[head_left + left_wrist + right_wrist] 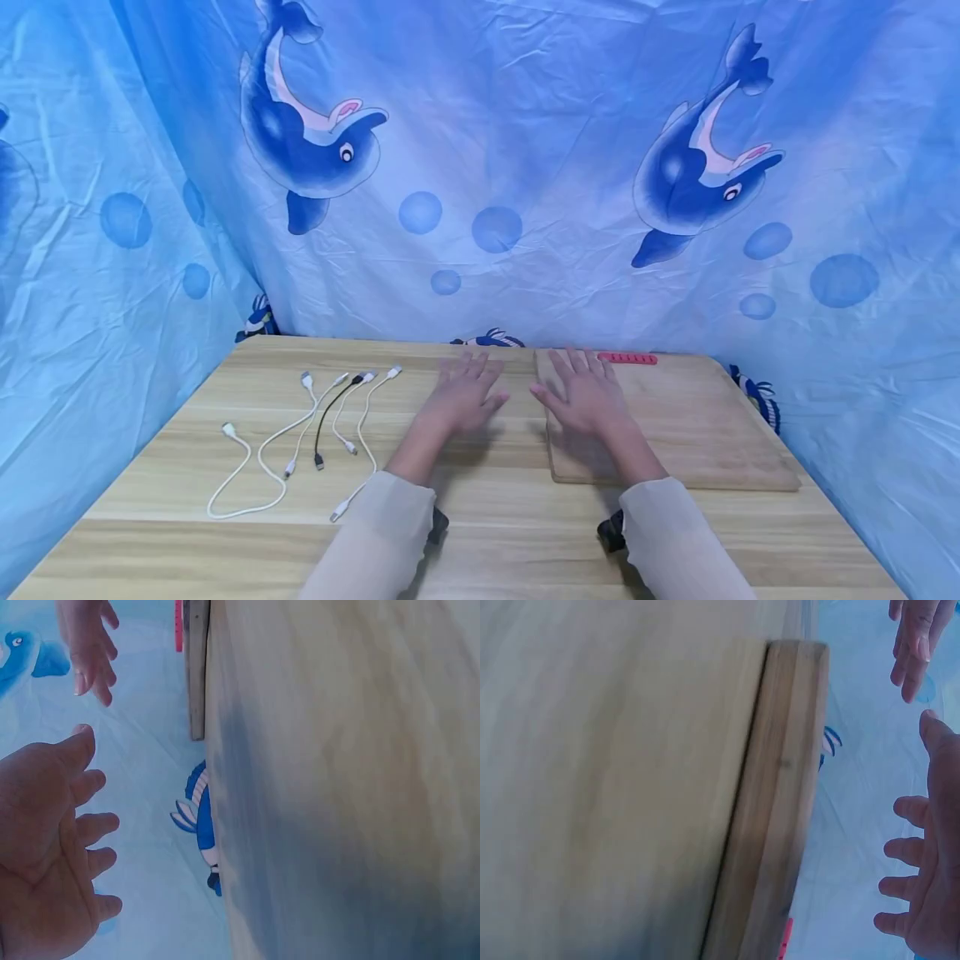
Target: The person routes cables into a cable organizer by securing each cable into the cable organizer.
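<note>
My left hand (462,398) hovers palm down over the table (480,550), fingers spread and pointing away from me, holding nothing. Beside it, my right hand (588,397) is spread the same way above the left part of a wooden board (705,425); nothing is in it either. The left wrist view shows the left palm (45,847) raised above the tabletop, its thumb toward the other hand. In the right wrist view the right fingers (904,851) stand apart, above the level of the board's thick edge (772,802).
Several white charging cables (262,450) and a black cable (322,421) lie loosely on the table's left side. A red strip with small holes (628,358) lies at the board's far edge. Behind the table hangs a blue curtain (555,167) printed with dolphins.
</note>
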`<state>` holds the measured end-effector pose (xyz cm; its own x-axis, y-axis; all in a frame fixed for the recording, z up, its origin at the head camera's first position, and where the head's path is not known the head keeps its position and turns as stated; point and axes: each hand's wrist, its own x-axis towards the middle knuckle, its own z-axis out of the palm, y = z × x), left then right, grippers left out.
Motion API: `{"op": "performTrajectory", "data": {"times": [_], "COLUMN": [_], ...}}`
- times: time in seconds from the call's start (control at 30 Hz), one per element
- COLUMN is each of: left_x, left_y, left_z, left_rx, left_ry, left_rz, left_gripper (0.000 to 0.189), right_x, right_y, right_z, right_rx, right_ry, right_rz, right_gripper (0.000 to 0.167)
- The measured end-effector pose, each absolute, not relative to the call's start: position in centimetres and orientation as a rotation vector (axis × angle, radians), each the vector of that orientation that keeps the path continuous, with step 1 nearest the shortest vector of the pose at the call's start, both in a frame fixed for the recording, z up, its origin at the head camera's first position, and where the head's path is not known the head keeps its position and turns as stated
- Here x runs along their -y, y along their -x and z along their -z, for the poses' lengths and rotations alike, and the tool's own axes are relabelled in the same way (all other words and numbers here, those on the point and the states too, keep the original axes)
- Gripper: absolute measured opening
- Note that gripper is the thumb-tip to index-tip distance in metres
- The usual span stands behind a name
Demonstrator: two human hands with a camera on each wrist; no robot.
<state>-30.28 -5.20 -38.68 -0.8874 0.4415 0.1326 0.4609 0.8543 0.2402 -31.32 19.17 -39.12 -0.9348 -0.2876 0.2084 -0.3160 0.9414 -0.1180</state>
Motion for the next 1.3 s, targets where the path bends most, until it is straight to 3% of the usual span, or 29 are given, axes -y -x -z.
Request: {"op": "performTrajectory", "data": {"times": [0.23,1.0,1.3], "left_x": [2.7,-4.6,-4.9], "left_y": [30.1,29.2,28.6], "left_z": [38.9,39.1,38.9], "left_rx": [2.925,3.086,3.109], "left_ry": [0.804,0.993,1.127], "left_rz": [0.431,0.254,0.176], "left_gripper": [0.063,0.065,0.073], "right_x": [-22.3,-34.8,-37.7], "right_y": [31.5,31.0,30.7], "right_z": [39.8,39.2,40.1], "right_rx": [2.959,3.155,3.325], "right_ry": [-0.395,-0.098,0.088], "right_rz": [-0.206,-0.26,-0.376], "right_gripper": [0.086,0.1,0.116]}}
